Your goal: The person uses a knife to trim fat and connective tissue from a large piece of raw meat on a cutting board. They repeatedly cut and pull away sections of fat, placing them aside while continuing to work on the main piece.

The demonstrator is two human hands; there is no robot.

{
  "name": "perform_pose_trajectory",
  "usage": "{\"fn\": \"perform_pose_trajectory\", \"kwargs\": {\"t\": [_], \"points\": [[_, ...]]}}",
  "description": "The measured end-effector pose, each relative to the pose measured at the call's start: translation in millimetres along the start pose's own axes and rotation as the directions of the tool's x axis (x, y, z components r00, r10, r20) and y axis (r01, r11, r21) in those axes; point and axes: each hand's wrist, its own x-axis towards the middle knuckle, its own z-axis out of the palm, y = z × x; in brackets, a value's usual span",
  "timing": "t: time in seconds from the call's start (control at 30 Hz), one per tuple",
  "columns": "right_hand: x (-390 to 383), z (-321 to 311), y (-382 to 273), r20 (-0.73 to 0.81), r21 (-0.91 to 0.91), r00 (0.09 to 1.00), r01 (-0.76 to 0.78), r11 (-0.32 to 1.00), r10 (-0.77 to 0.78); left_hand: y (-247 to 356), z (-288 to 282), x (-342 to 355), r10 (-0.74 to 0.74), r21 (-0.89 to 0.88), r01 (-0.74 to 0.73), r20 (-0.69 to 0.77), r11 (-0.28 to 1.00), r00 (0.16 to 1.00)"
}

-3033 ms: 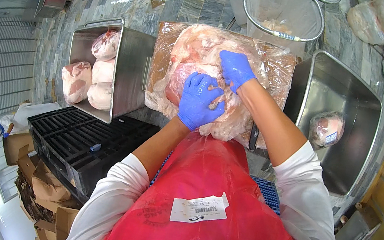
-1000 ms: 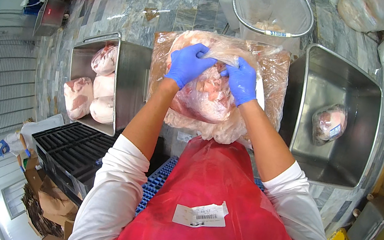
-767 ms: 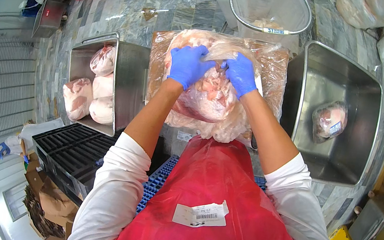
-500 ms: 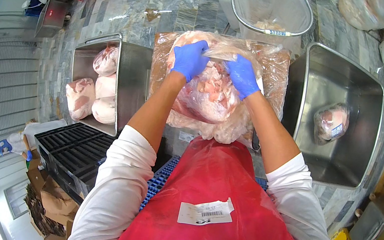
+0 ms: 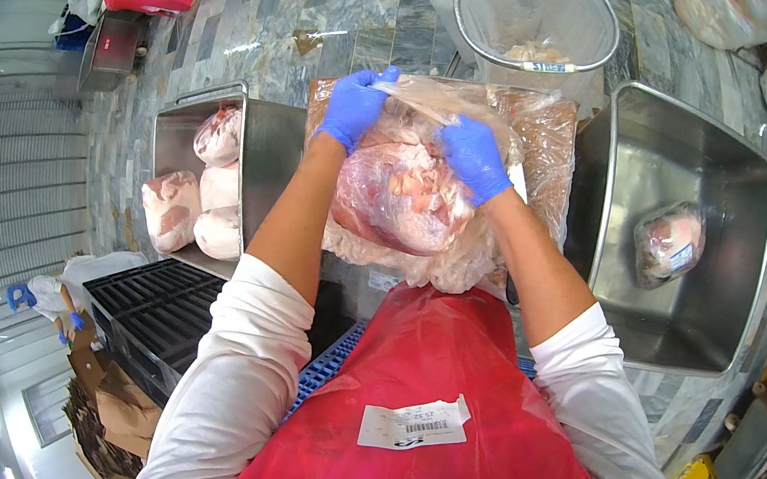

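Both gloved hands pinch the mouth of a clear bag that holds a large cut of raw meat. The left hand is closed on the bag's upper left edge, and the right hand is closed on the film just right of it, with a strip of plastic stretched taut between them. How many fingers sit inside the bag and how many outside cannot be made out through the crumpled film.

The bag rests on a board covered in plastic, and most of the board is hidden under the bag and the forearms. Left of the board, a steel tray holds four bagged pieces of meat; its near end is cut off by the left sleeve. Right of the board stands a deep steel tub with one wrapped piece lying in it. Beyond the board sits a wire-rimmed bin lined with plastic; its contents are pale and hard to read. The near edge of the board and the counter front are hidden by a red apron bearing a white label. Black crates lie below the tray, left of the apron.
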Motion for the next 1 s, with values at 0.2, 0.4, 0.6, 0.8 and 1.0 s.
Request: {"fn": "perform_pose_trajectory", "kwargs": {"t": [0.2,0.4,0.6,0.8,1.0], "points": [[-7.2,-4.1,18.8,0.073,0.533,0.995,-0.098,0.841,0.07,47.0,-12.2,-10.9,-0.205,-0.211,0.243,0.189,0.947,0.96],[-28.3,-29.9,10.1,0.245,0.832,0.938,-0.333,0.445,0.244,22.4,-21.4,-27.0,-0.019,-0.335,0.056,0.112,0.941,0.994],[-76.9,-41.8,-2.0,0.167,0.876,0.896,-0.327,0.355,0.413,32.2,-11.2,-70.5,0.424,0.392,-0.392,0.005,0.833,0.906],[-127.0,-37.4,-23.9,-0.068,0.415,0.954,-0.24,0.878,0.293,56.1,12.7,-126.9,0.517,0.394,-0.515,0.112,0.761,0.849],[-164.0,-34.8,-17.2,0.085,-0.232,0.993,-0.057,0.971,0.079,63.1,53.2,-157.2,0.442,0.417,-0.636,0.474,0.649,0.761]]}}
